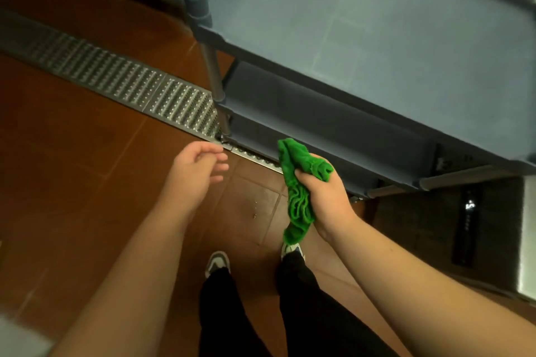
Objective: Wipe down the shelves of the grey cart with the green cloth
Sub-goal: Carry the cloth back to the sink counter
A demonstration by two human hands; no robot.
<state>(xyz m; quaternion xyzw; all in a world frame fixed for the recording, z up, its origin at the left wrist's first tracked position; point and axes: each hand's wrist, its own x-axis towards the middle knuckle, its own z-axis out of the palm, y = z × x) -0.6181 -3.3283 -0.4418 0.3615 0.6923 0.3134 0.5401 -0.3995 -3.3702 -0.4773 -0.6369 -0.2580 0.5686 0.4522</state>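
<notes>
Two bare forearms reach out from the bottom edge, over black trouser legs and two grey and white shoes on the reddish-brown tiled floor. The right hand is turned palm inward with its fingers clenched around the bunched-up green cloth. One end of the cloth sticks up above the fist and the other end hangs down below it. The cloth is just in front of the lower shelves of the grey plastic cart and does not touch them. The left hand is off to the side, loose and holding nothing, with its fingers curled a little and pointing toward the cart's metal leg. A long metal drain grate runs across the floor and goes under the cart. The top shelf is bare and has pale square marks on it. No writing can be read anywhere.
</notes>
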